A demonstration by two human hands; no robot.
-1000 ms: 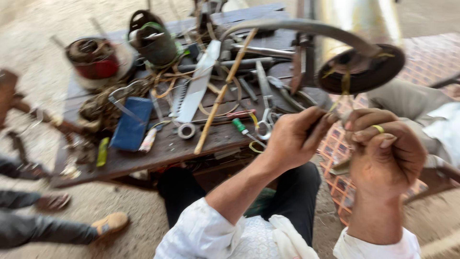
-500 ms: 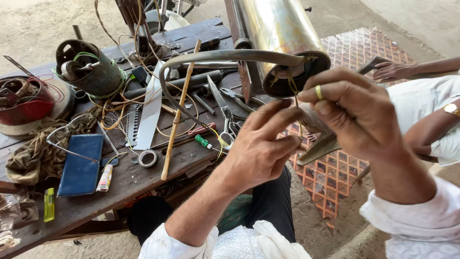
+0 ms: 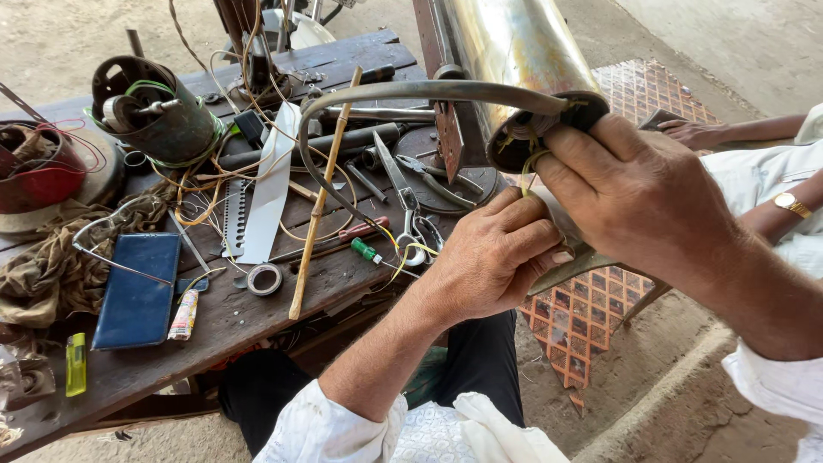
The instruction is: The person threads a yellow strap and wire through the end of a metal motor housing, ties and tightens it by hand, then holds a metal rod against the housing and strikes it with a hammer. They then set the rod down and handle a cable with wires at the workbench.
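A shiny metal cylinder (image 3: 506,51) with a dark open end reaches in from the top. A grey cable (image 3: 403,93) arcs from the worktable into that end. My right hand (image 3: 639,201) grips the cylinder's lower rim where yellow and green wires come out. My left hand (image 3: 493,257) is closed just below it, pinching the wires and touching a thin metal piece (image 3: 576,266) that juts out under the right hand. Exactly what the left fingers hold is hidden.
A cluttered dark wooden table (image 3: 214,321) carries scissors (image 3: 403,206), a long wooden stick (image 3: 321,197), a tape roll (image 3: 263,279), a blue case (image 3: 137,291), a wire-filled can (image 3: 159,111) and rags. Another person's arm with a wristwatch (image 3: 789,204) lies at right over a patterned mat (image 3: 591,317).
The view has swung nearer to the cylinder end. My right hand has moved up onto the rim, and the left hand has closed in beneath it.
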